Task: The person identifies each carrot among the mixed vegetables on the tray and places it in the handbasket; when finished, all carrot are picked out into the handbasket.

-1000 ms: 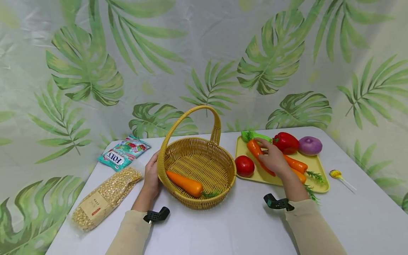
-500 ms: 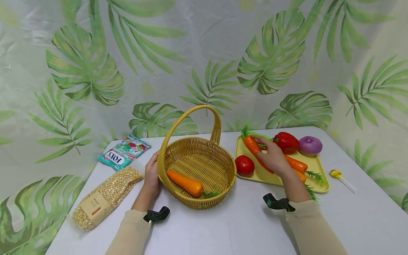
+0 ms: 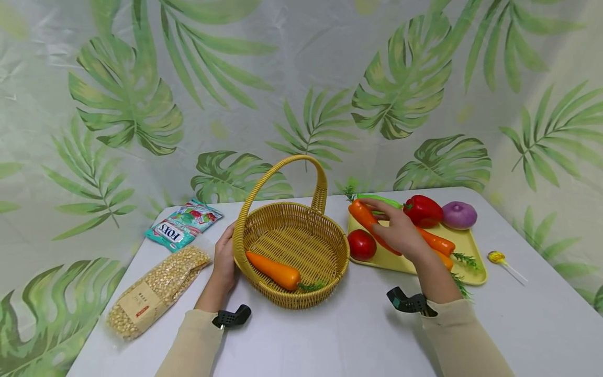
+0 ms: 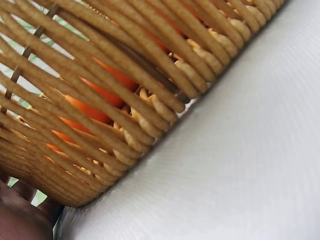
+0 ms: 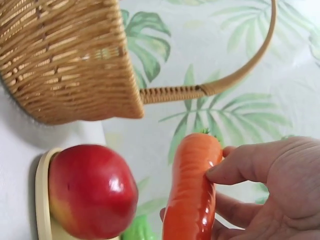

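Note:
My right hand (image 3: 400, 230) pinches an orange carrot (image 3: 365, 217) between thumb and fingers, its leafy top pointing away, over the left part of the yellow tray (image 3: 388, 259). In the right wrist view, the carrot (image 5: 192, 187) stands beside a red tomato (image 5: 92, 192), clear of it. My left hand (image 3: 224, 259) holds the left side of the wicker basket (image 3: 341, 246), fingers against its outer wall near the handle base. Another carrot (image 3: 273, 270) lies inside the basket; its orange shows through the weave in the left wrist view.
On the tray lie a red bell pepper (image 3: 422, 210), a green vegetable (image 3: 381, 199), a purple onion (image 3: 459, 215) and more carrots (image 3: 438, 242). A lollipop (image 3: 497, 257) lies to the right. Left of the basket are a candy bag (image 3: 183, 225) and a bag of kernels (image 3: 155, 293). The basket's handle (image 3: 278, 167) arches high.
My right hand has lifted the carrot and carried it a little left, toward the basket and partly over the tomato. My left hand and the basket have stayed in place.

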The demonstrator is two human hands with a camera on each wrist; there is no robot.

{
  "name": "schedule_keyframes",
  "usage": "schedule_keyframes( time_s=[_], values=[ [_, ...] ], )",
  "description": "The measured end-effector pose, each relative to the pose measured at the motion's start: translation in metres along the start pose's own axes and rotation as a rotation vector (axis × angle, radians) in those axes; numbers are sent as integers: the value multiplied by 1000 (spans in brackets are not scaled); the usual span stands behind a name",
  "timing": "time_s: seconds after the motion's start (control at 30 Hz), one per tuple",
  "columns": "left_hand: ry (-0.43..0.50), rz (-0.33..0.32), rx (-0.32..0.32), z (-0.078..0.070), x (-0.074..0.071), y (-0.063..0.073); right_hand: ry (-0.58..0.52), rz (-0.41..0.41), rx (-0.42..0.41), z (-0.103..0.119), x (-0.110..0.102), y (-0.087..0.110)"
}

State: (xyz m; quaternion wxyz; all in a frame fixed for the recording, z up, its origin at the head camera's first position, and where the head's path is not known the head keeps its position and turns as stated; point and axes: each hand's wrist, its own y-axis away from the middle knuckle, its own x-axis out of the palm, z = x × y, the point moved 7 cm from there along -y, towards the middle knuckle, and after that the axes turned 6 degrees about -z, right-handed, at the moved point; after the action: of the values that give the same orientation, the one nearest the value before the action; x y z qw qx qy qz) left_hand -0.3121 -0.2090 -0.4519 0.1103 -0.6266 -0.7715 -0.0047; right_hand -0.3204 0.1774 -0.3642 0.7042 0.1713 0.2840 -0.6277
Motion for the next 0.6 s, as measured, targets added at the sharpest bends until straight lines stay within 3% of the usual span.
schedule_keyframes(
  time_s=[0.6],
  values=[
    [-6, -1, -14, -1, 0, 0, -64, 64, -133, 33, 25, 4]
  ],
)
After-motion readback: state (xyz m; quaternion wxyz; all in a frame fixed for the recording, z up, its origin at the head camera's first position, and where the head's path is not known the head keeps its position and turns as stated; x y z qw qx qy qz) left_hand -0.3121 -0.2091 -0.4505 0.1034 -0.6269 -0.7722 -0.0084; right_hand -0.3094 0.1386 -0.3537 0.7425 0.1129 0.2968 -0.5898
